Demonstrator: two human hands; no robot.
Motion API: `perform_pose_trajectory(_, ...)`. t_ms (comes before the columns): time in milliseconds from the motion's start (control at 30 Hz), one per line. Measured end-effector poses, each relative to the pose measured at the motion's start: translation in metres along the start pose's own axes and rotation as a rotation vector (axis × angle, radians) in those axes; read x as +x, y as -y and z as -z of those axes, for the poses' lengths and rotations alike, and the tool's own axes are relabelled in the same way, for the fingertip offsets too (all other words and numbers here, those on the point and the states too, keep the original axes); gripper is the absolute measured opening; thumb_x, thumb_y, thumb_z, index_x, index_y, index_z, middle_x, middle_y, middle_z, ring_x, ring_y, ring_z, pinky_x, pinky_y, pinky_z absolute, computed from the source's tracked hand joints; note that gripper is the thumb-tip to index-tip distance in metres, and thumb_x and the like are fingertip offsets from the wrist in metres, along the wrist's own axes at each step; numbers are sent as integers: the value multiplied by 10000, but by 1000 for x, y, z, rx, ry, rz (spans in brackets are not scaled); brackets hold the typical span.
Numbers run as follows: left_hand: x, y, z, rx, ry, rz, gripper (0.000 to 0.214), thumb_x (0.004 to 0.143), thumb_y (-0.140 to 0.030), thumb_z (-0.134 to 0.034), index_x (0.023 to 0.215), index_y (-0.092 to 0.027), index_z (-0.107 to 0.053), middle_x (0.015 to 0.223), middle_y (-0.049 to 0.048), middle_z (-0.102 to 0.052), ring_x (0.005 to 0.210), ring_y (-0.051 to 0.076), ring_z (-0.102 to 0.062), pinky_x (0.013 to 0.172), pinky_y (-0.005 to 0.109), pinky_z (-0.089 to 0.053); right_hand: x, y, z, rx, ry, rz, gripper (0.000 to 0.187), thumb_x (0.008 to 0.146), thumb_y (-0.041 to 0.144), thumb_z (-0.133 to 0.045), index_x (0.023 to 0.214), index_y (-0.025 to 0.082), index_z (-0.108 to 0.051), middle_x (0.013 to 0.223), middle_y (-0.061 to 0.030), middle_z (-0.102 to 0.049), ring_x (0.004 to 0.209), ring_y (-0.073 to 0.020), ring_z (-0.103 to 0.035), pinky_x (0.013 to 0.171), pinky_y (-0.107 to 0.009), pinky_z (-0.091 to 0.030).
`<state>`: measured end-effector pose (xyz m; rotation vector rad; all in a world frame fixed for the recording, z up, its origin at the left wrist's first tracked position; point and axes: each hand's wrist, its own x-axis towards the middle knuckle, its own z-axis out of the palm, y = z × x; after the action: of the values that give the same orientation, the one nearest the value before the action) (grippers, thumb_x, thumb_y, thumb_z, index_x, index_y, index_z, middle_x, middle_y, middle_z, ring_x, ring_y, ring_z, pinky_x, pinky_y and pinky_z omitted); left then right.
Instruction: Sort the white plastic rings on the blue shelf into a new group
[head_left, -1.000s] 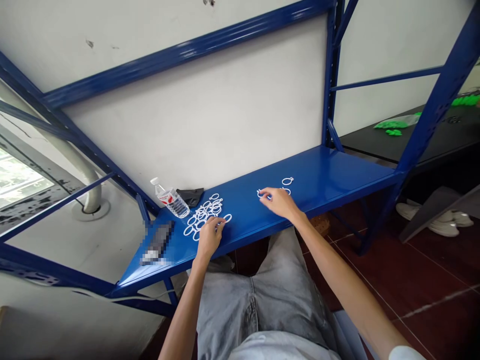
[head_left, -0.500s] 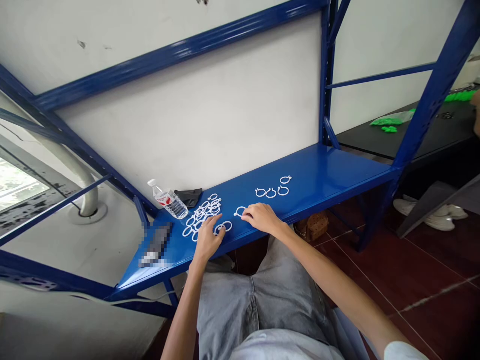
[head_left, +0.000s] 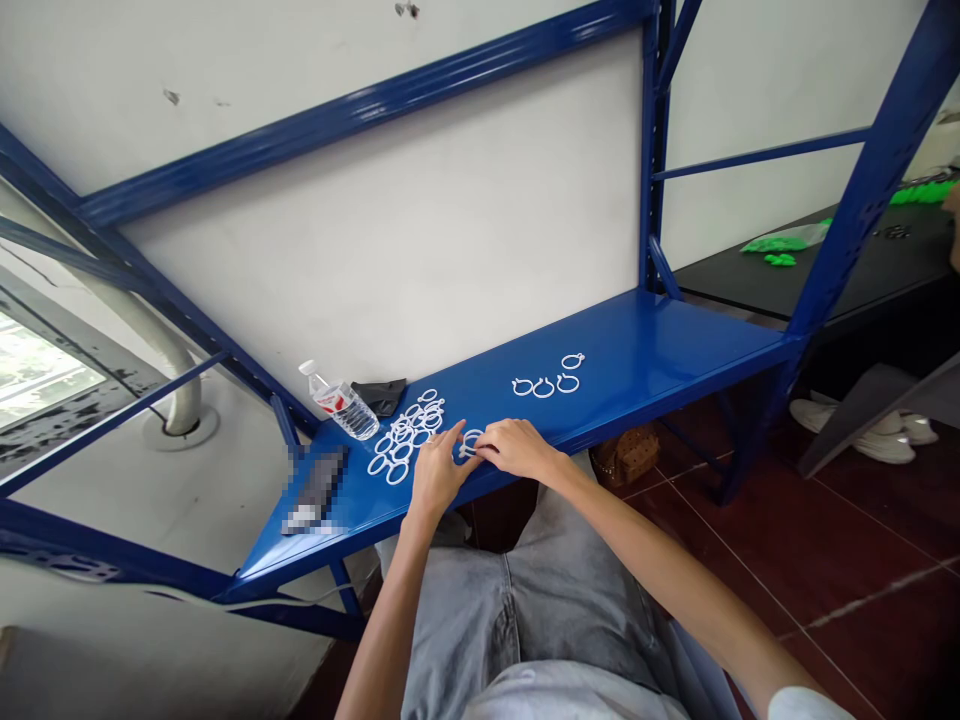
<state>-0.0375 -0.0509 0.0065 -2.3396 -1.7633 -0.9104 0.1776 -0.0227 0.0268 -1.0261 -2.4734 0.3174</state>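
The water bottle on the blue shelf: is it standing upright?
No, the water bottle lies on its side on the blue shelf, cap toward the wall, beside the pile of white rings.

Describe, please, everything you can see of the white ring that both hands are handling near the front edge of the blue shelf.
The white ring is a small, thin hoop that looks like plastic, partly hidden by fingertips. It sits low over the blue shelf near its front edge, just right of the heap of similar rings. The left hand and right hand meet at it, fingers pinching from either side. Whether it touches the shelf, or is one ring or two, cannot be told.
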Motion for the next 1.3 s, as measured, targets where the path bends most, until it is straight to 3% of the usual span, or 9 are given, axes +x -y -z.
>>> perform_pose_trajectory(167, -3, 3, -5, -86, 2, 9, 530, 864, -481, -832, 1329, -251, -722, 1070, 92, -794, 1017, 299, -744, 899, 401, -574, -3, -2, 6, 7, 105, 44, 284, 1009, 248, -549, 1037, 259, -831, 1063, -85, -807, 968, -242, -739, 733, -259, -411)
perform_pose_trajectory(333, -6, -1, -3, -185, 22, -67, 361, 883, -520, -801, 1115, -244, -793, 1042, 90, -788, 981, 278, -720, 886, 383, -544, -4, -6, 9, 109, 156, 61, 258, 1004, 327, -582, 942, 241, -817, 976, -85, -799, 861, -217, -706, 679, -262, -339)
perform_pose_trajectory(533, -3, -10, 5, -447, 78, 44, 395, 909, -585, -732, 830, -198, -738, 812, 40, -717, 791, 206, -619, 760, 310, -469, 1, -22, 13, 457, 176, 139, 293, 1017, 338, -556, 851, 173, -732, 748, -5, -668, 671, -129, -518, 632, -254, -286)
perform_pose_trajectory(633, -2, -16, 13, -654, 173, 105, 449, 913, -615, -706, 826, -174, -700, 776, 20, -653, 737, 173, -562, 696, 278, -424, 4, -29, 13, 694, 203, 143, 331, 1021, 406, -551, 835, 160, -672, 684, 17, -588, 633, -123, -500, 620, -242, -328)
perform_pose_trajectory(800, 0, -31, 31, -874, 302, 125, 434, 920, -590, -716, 936, -157, -724, 909, 48, -656, 769, 163, -552, 683, 264, -413, 4, -33, 16, 1103, 232, 161, 502, 982, 647, -606, 841, 165, -605, 651, 41, -526, 595, -114, -478, 614, -240, -405)
perform_pose_trajectory(967, 1, -49, 35, -970, 256, 99, 430, 967, -582, -657, 913, -162, -733, 955, 78, -689, 836, 191, -584, 766, 297, -467, 1, -26, 21, 1316, 294, 164, 585, 956, 707, -643, 752, 164, -573, 584, 81, -398, 531, -84, -398, 549, -224, -385)
perform_pose_trajectory(1067, -1, -62, 33, -1103, 235, 145, 450, 981, -579, -638, 816, -163, -683, 879, 72, -691, 724, 156, -530, 680, 282, -445, -2, -23, 25, 1419, 419, 156, 588, 959, 708, -646, 752, 163, -577, 536, 118, -299, 457, -55, -237, 446, -192, -263)
perform_pose_trajectory(1167, -2, -77, 34, -1236, 220, 215, 486, 977, -586, -640, 735, -166, -608, 830, 79, -702, 640, 129, -465, 604, 269, -405, -4, -19, 27, 1505, 536, 167, 541, 965, 665, -677, 788, 161, -595, 507, 136, -269, 422, -44, -174, 411, -180, -184)
perform_pose_trajectory(1300, 0, -93, 36, -1353, 146, 250, 548, 928, -602, -687, 642, -189, -468, 828, 81, -705, 619, 122, -449, 635, 301, -461, -1, -9, 25, 1662, 430, 218, 576, 943, 637, -726, 672, 182, -500, 484, 141, -241, 401, -29, -167, 404, -174, -197)
